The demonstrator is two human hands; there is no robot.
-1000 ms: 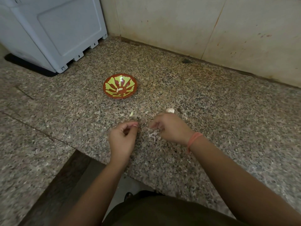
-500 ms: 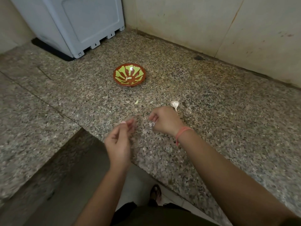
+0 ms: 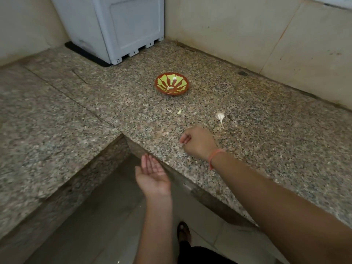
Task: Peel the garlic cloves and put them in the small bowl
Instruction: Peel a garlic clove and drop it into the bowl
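Observation:
A small red bowl with a yellow-green pattern sits on the granite counter; a peeled clove lies in it. A garlic piece in white skin lies on the counter to the right, and a small pale scrap lies below the bowl. My right hand rests curled at the counter's front edge, with bits of papery skin at its fingertips. My left hand is held palm up, flat and empty, just below that edge.
A white appliance stands at the back left corner on a dark mat. Tiled walls close the back and right. The counter turns in an L to the left. Below is floor, with a foot showing.
My left hand has dropped off the counter and opened palm up below the edge. My right hand has stayed at the edge. The view has shifted, so the bowl looks farther off.

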